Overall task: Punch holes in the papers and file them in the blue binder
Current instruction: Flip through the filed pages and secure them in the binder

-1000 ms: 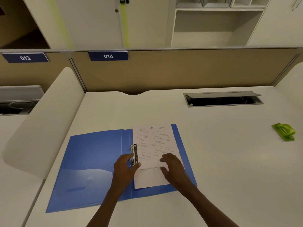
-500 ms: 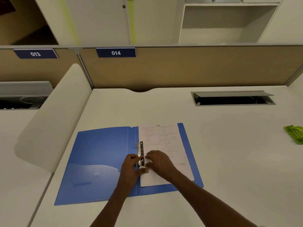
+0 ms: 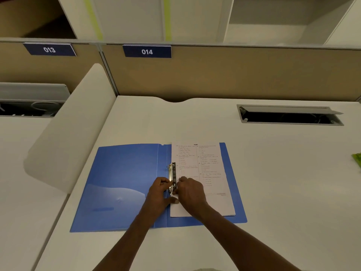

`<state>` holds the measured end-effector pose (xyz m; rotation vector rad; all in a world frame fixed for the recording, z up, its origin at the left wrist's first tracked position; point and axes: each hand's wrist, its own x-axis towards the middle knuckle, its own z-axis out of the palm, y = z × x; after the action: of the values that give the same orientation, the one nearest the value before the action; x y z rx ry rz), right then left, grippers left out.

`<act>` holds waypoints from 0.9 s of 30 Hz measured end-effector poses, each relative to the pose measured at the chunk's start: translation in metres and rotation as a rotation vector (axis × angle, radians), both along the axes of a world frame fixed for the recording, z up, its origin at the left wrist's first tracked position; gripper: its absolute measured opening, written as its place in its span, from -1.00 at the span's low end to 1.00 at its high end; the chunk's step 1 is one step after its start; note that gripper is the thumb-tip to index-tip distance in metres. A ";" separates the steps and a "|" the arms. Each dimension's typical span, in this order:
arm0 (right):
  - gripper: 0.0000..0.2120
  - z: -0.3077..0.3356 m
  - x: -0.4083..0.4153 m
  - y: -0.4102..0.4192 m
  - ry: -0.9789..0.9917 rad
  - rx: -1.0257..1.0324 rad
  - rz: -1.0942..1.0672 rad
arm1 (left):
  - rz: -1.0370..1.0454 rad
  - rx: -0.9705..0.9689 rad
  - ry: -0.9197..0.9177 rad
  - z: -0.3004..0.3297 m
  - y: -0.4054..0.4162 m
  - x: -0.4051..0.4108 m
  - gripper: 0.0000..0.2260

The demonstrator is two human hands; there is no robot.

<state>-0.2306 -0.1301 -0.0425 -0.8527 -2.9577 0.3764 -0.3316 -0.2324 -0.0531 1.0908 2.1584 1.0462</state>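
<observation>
The blue binder (image 3: 125,182) lies open flat on the white desk. Printed papers (image 3: 207,165) rest on its right half, their left edge at the metal ring mechanism (image 3: 172,173) in the spine. My left hand (image 3: 159,194) pinches the lower part of the mechanism from the left. From the right, my right hand (image 3: 190,191) lies on the papers with its fingertips pressed against the same lower ring. The upper ring looks closed; the lower ring is hidden by my fingers. A sliver of the green hole punch (image 3: 357,159) shows at the right frame edge.
An open cable hatch (image 3: 289,115) is set into the desk at the back right. A tan partition (image 3: 234,75) with labels 013 and 014 bounds the desk's far side. A white curved divider (image 3: 74,130) rises on the left.
My right hand slid left off the middle of the papers onto the ring mechanism beside my left hand. The camera view shifted, pushing the hole punch to the right edge.
</observation>
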 end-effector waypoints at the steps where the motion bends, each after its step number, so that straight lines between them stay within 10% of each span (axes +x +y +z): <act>1: -0.77 0.000 0.000 -0.001 -0.021 0.013 0.004 | -0.007 -0.001 0.009 -0.001 0.000 0.000 -0.50; 20: -0.55 0.009 0.006 0.014 0.037 -0.328 -0.085 | -0.012 -0.138 0.042 -0.002 0.001 -0.001 -0.38; 27: -0.54 0.005 0.053 0.026 0.153 -0.362 -0.227 | 0.328 0.079 0.007 0.006 -0.047 -0.018 -0.63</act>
<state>-0.1778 -0.1037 -0.0371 -1.1211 -2.6536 0.9345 -0.3500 -0.2795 -0.0473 0.7885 2.3717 1.2803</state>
